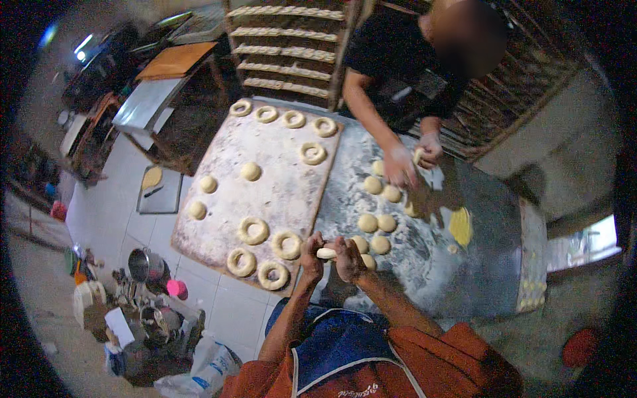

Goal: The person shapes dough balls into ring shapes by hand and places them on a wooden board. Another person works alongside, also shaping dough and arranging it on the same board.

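Note:
My left hand (310,254) and my right hand (348,257) meet over the near edge of the floured metal table (478,265), both pinching one small pale piece of dough (326,253) between them. Just left of my hands lies a floured wooden board (279,179) carrying several dough rings (286,244) and a few round dough balls (250,171). More dough balls (368,222) sit on the table right beside my right hand.
Across the table another person's hands (411,159) work dough. A rack of shaped dough (285,46) stands behind. Pots and clutter (142,305) sit on the tiled floor at left. A yellow scraper (460,225) lies on the table.

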`<state>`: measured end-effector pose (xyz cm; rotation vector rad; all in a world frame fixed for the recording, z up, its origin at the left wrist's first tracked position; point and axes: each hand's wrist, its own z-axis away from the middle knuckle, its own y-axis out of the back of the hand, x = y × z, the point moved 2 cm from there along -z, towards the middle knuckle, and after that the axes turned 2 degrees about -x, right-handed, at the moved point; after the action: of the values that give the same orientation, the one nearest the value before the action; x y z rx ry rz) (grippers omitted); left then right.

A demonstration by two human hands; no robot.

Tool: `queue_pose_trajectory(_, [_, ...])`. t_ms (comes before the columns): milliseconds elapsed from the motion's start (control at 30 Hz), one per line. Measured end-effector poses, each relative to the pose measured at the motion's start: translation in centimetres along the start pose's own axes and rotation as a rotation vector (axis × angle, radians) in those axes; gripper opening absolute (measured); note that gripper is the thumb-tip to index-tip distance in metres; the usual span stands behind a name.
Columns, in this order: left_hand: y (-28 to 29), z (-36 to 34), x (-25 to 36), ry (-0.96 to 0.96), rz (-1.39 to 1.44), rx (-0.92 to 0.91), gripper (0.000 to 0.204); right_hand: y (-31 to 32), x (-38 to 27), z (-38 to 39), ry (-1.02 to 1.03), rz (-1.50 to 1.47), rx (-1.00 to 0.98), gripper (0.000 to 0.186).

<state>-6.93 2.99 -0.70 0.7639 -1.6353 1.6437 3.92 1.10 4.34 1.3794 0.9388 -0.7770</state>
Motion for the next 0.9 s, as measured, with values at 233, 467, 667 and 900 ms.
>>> queue_pose_trajectory(233, [7.1, -0.3, 4.6, -0.033, -0.262, 0.143, 0.035, -6.0, -2.5, -3.5, -0.032, 0.153, -0.415, 0.065])
queue_pose_trajectory(467, [12.4, -0.3, 10.4, -0.496, -1.149, 0.104, 0.021, -13.6, -3.5, -4.4, 0.709, 0.267, -0.205, 0.060])
queue_pose_trajectory(667, [18.7, 1.9, 13.7, -0.222, -0.365, 0.305, 0.046, -19.3, -8.3, -5.7, 0.697, 0.088, -0.236, 0.047])
queue_pose_trajectory(900, [26.0, 1.1, 17.3, -0.140, -0.614, 0.573, 0.034, -22.6, -11.9, -9.7, 0.243, -0.118, -0.559, 0.024])
